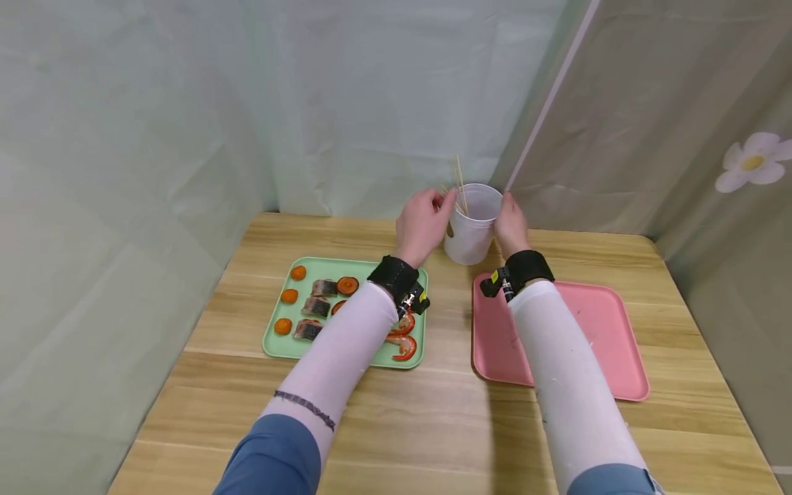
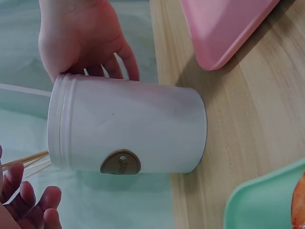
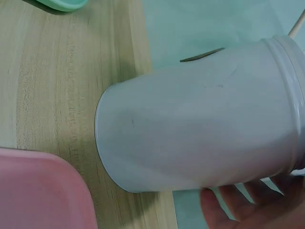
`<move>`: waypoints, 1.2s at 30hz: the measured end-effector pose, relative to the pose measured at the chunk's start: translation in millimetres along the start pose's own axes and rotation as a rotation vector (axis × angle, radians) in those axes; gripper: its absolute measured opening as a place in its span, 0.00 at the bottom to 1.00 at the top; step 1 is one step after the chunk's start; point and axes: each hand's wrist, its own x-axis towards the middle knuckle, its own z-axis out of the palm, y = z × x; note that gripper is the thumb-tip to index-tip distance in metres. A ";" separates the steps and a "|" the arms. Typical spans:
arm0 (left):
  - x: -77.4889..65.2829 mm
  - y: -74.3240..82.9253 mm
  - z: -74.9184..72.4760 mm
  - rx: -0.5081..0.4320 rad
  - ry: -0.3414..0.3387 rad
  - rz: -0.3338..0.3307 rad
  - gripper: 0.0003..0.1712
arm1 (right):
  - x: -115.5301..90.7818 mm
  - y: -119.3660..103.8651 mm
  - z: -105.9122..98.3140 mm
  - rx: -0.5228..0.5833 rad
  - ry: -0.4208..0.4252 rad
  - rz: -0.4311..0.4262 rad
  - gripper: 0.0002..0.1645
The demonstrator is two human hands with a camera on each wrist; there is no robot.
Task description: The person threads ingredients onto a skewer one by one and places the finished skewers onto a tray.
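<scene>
A tall white cup [image 1: 468, 240] stands at the back of the wooden table, with a brown label on its side. Thin wooden skewers [image 1: 460, 172] lean out over its rim. At the left of that rim, my left hand [image 1: 423, 223] pinches skewers between thumb and fingertips; how many is unclear. My right hand [image 1: 511, 225] holds the cup from the right, its fingers [image 3: 231, 198] against the wall near the rim. In the left wrist view, the cup [image 2: 128, 119] appears sideways between both hands.
A green tray [image 1: 328, 267] at left bears carrot pieces [image 1: 289, 296], fish chunks [image 1: 315, 306], round slices [image 1: 347, 285] and shrimp [image 1: 405, 347], partly behind my left arm. A pink tray [image 1: 594, 309] lies under my right forearm. Curtains [image 1: 396, 103] hang behind the table.
</scene>
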 end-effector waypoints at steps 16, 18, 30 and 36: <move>3.7 6.5 -1.6 0.063 0.026 0.066 0.24 | -3.8 -5.5 -3.9 -0.029 -0.092 0.039 0.45; 3.9 7.1 -1.7 0.073 0.025 0.070 0.24 | -3.5 -5.3 -4.4 -0.037 -0.092 0.037 0.46; 3.6 6.5 -5.9 0.182 0.046 0.152 0.21 | 0.1 -4.6 -3.8 -0.037 -0.105 0.041 0.45; 3.8 4.6 -7.9 0.186 0.068 0.165 0.22 | 4.5 -1.8 -5.0 -0.052 -0.102 0.034 0.45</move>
